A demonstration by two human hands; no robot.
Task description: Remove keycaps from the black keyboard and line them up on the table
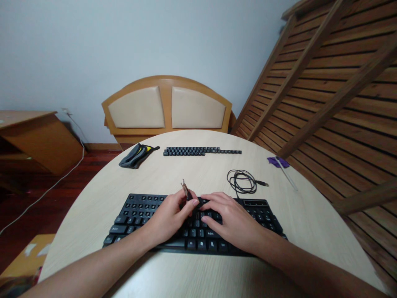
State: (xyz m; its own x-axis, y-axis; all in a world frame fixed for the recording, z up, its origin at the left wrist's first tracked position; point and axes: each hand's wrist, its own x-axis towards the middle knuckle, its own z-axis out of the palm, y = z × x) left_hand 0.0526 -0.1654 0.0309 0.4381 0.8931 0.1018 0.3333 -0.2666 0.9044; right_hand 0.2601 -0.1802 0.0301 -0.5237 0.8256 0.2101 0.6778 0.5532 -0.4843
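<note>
A black keyboard lies in front of me, its upper left rows without keycaps and showing bare key stems. My left hand is closed above its middle, pinching a small two-pronged metal tool that looks like a keycap puller. The prongs point away from me; my fingers cover the tool's lower part. Beside it, my right hand rests on the keyboard's right half with fingers spread, holding nothing visible. Loose black keycaps stand in rows toward the far side of the table.
The pale round table also bears a grey, black and yellow fabric item, a coiled USB cable, and a purple cloth with a thin, pale stick. A headboard and slatted wooden frame stand beyond.
</note>
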